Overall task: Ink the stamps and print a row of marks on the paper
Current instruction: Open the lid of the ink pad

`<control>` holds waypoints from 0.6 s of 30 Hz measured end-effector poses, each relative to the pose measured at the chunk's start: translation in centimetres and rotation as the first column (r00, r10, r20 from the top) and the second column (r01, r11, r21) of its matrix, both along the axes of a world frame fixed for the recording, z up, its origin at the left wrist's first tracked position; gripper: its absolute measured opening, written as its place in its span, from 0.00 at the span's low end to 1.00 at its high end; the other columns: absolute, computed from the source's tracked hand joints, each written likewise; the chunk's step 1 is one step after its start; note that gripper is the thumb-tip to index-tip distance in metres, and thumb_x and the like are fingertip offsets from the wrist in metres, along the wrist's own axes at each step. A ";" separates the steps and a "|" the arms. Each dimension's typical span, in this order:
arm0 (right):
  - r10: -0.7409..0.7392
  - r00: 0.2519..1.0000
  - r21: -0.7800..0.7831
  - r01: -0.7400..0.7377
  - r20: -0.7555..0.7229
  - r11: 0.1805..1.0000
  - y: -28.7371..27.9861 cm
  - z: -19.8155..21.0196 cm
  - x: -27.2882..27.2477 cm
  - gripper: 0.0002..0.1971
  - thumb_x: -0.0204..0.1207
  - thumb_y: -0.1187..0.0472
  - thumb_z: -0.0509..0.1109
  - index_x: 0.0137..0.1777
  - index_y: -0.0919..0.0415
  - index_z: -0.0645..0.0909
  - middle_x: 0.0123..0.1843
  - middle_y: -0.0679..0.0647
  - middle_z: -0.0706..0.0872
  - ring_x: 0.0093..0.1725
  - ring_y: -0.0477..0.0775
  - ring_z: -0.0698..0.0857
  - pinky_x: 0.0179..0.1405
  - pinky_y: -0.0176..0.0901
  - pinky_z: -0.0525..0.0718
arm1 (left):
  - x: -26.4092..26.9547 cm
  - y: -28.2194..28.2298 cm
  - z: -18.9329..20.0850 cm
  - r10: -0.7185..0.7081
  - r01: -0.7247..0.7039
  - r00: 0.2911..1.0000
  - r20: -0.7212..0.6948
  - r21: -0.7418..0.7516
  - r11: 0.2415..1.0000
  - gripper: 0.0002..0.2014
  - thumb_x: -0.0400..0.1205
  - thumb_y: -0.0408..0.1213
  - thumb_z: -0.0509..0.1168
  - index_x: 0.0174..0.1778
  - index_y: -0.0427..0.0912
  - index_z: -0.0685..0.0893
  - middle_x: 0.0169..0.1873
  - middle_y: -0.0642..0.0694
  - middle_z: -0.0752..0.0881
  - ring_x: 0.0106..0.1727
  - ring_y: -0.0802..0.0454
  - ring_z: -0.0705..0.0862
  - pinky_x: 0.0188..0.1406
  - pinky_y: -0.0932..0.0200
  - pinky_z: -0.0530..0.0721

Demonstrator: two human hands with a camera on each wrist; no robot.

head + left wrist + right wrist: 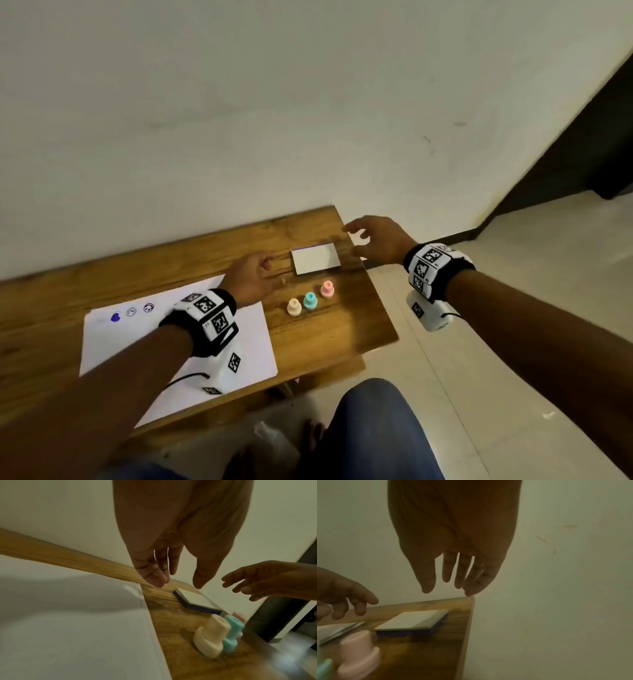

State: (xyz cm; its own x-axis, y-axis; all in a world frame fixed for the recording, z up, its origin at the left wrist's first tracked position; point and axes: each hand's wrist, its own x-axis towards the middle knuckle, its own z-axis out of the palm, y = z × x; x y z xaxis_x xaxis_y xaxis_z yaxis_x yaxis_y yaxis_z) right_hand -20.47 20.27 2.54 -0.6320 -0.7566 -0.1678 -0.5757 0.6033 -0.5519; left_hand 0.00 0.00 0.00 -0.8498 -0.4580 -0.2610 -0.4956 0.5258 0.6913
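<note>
Stamps (310, 301) stand right of the paper (178, 342), near the closed pad (315, 258); light, rigid, we'd pinch their narrow necks. Left hand (251, 281) and right hand (375, 238) hover empty, fingers loose.

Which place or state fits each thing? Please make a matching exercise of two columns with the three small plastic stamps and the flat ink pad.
1. cream plastic stamp
2. teal plastic stamp
3. pink plastic stamp
4. flat rectangular ink pad

a. middle of the row
b. lid closed, between both hands
c. nearest the white paper
d. nearest the table's right edge

Pairs: 1-c, 2-a, 3-d, 4-b
</note>
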 end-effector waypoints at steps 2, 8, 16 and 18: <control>0.075 0.997 0.047 -0.076 0.008 0.996 -0.6 -0.5 -0.8 0.27 0.72 0.56 0.80 0.72 0.51 0.80 0.71 0.52 0.82 0.65 0.54 0.82 0.57 0.38 0.76 | -1.8 -0.8 -0.6 -0.008 0.008 0.999 0.045 -0.002 1.000 0.35 0.71 0.43 0.79 0.74 0.44 0.76 0.58 0.48 0.82 0.55 0.50 0.82 0.56 0.57 0.79; 0.332 0.943 0.207 -0.323 -0.012 0.924 -3.2 -3.3 -1.7 0.40 0.68 0.46 0.82 0.80 0.51 0.72 0.76 0.54 0.76 0.73 0.56 0.74 0.67 0.42 0.70 | -4.7 -2.1 -3.5 -0.141 0.146 0.980 0.144 -0.024 0.989 0.51 0.63 0.47 0.84 0.80 0.47 0.67 0.61 0.48 0.76 0.57 0.50 0.80 0.61 0.51 0.82; 0.375 0.923 0.169 -0.358 -0.084 0.918 -3.4 -5.5 -2.0 0.39 0.67 0.47 0.82 0.79 0.50 0.73 0.74 0.54 0.78 0.70 0.58 0.75 0.66 0.47 0.74 | -5.7 -1.5 -4.4 -0.151 0.159 0.985 0.089 -0.101 0.982 0.40 0.62 0.49 0.83 0.71 0.52 0.76 0.59 0.52 0.74 0.61 0.55 0.78 0.56 0.53 0.81; 0.379 0.922 0.159 -0.363 -0.082 0.918 -3.5 -5.4 -2.1 0.38 0.67 0.46 0.82 0.78 0.50 0.74 0.73 0.53 0.79 0.69 0.57 0.76 0.63 0.45 0.73 | -5.8 -1.4 -4.4 -0.152 0.160 0.985 0.086 -0.103 0.982 0.39 0.63 0.48 0.83 0.70 0.52 0.76 0.59 0.53 0.74 0.60 0.56 0.77 0.52 0.57 0.78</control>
State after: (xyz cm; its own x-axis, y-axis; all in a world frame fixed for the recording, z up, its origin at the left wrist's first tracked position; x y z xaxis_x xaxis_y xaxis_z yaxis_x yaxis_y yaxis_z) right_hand -22.60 16.76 -2.90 -0.3303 -0.9146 -0.2333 -0.8246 0.3999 -0.4003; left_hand -5.82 -1.42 -4.40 -0.8924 -0.3506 -0.2840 -0.4509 0.6712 0.5883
